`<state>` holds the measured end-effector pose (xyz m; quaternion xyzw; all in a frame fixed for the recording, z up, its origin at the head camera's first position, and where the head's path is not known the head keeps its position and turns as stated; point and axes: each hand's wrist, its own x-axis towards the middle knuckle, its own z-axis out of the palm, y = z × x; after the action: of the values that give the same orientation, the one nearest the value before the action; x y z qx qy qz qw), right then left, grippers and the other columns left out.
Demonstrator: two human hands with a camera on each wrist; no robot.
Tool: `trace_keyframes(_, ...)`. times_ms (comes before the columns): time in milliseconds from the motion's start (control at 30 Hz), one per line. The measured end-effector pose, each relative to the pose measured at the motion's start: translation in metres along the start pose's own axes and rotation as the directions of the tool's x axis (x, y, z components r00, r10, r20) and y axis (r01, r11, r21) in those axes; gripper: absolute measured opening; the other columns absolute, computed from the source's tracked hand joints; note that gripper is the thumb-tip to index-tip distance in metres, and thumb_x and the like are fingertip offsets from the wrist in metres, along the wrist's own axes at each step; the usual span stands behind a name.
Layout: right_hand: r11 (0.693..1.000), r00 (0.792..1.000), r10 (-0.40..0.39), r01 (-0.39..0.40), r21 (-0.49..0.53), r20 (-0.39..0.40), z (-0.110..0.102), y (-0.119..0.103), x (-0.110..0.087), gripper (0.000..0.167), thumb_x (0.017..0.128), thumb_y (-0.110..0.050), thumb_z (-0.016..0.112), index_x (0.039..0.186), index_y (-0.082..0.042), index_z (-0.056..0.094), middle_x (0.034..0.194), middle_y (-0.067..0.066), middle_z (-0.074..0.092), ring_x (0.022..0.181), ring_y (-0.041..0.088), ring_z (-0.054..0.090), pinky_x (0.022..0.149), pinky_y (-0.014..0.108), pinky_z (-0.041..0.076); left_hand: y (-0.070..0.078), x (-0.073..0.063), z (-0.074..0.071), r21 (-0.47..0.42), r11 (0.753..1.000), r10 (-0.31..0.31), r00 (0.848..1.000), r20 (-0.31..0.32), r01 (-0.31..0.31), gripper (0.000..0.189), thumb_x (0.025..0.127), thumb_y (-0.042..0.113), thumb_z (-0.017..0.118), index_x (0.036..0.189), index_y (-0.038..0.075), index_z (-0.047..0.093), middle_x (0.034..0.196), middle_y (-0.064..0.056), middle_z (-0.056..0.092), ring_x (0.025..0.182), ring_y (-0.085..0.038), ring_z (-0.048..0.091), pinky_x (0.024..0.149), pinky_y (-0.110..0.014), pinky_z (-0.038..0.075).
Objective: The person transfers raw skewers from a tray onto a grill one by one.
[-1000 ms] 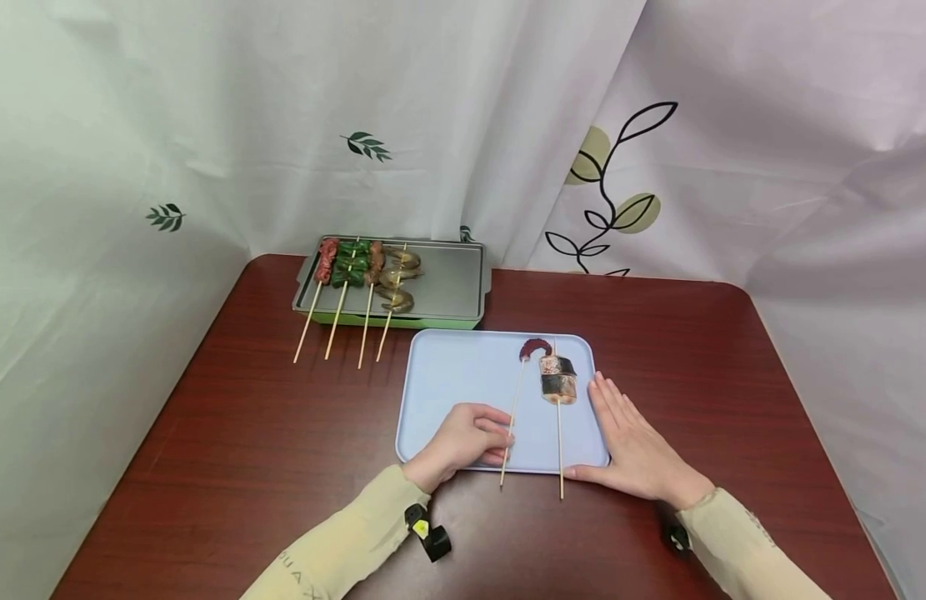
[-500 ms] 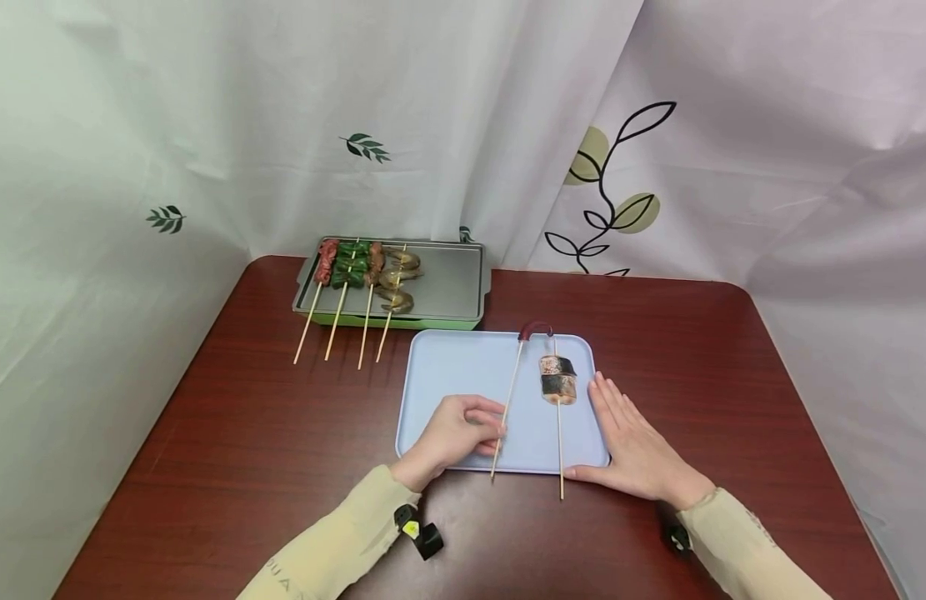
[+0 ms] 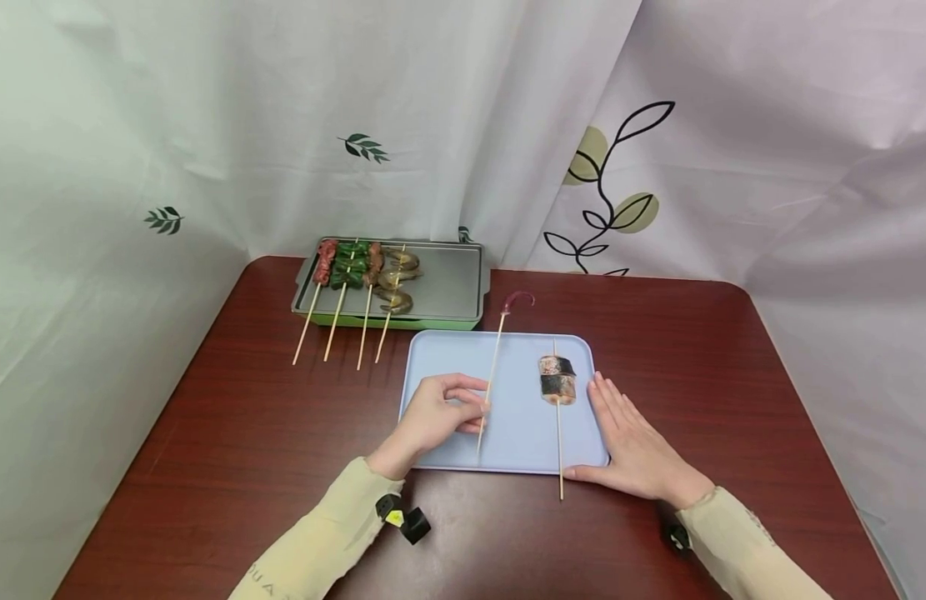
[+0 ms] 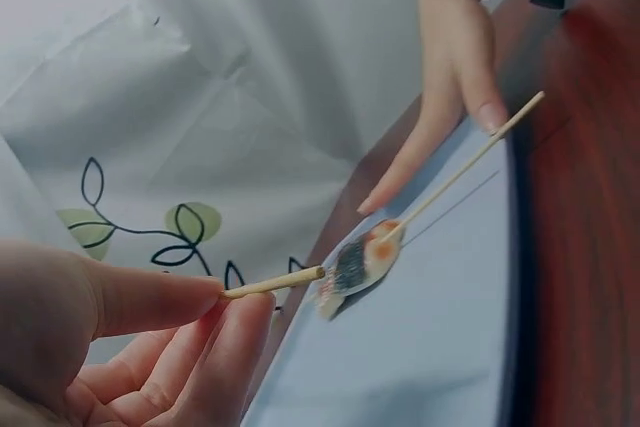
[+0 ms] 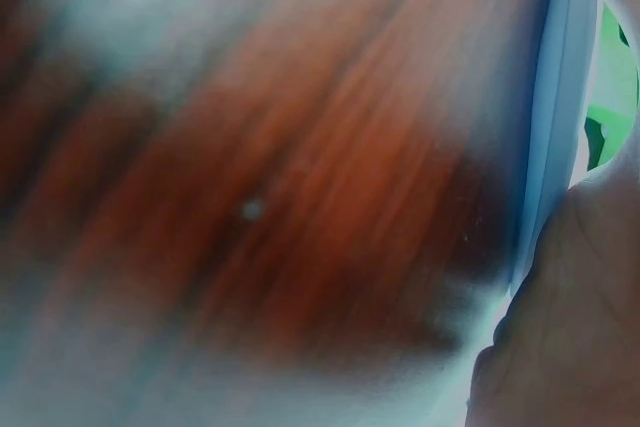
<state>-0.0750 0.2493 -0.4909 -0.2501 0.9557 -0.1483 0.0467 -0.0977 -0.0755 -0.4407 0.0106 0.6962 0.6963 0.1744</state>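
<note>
My left hand (image 3: 435, 414) pinches the wooden stick of a skewer (image 3: 496, 346) between thumb and fingers, over the pale blue tray (image 3: 440, 358). A dark red curled piece, like a tentacle, tips this skewer and reaches past the tray's far edge in the head view. In the left wrist view the stick's blunt end (image 4: 290, 280) pokes out from the fingertips. My right hand (image 3: 638, 446) lies with straight fingers along the tray's right edge, its thumb at the front edge. Beside that thumb, a skewer of pale chunks with dark bands (image 3: 558, 385) lies on the tray.
Behind the tray to the left stands a green grill with a grey plate (image 3: 455, 279). Several skewers of red meat, green pepper (image 3: 348, 265), brown meat and shrimp-like pieces (image 3: 397, 300) lie on its left part, sticks overhanging the front. A white curtain (image 3: 402, 108) surrounds the dark red table (image 3: 658, 333).
My left hand has moved left and away from me, lifting the red-tipped skewer from beside the banded one. The right hand and the tray stay where they were.
</note>
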Motion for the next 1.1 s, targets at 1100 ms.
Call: trace_keyframes(1100,1.0,1.0,-0.012,0.012,-0.028,-0.009,0.001,0.001,0.0,0.128,0.079,-0.083,0.061,0.159,0.006,0.017,0.167,0.022,0.007,0.152,0.039,0.011,0.12,0.055,0.018,0.042,0.005,-0.052,0.002,0.998,0.069,0.981,-0.18,-0.07,0.035,0.09,-0.008,0.071,0.125,-0.009,0.065,0.097,-0.026,0.071,0.071,-0.021,0.074,0.069,-0.035,0.062)
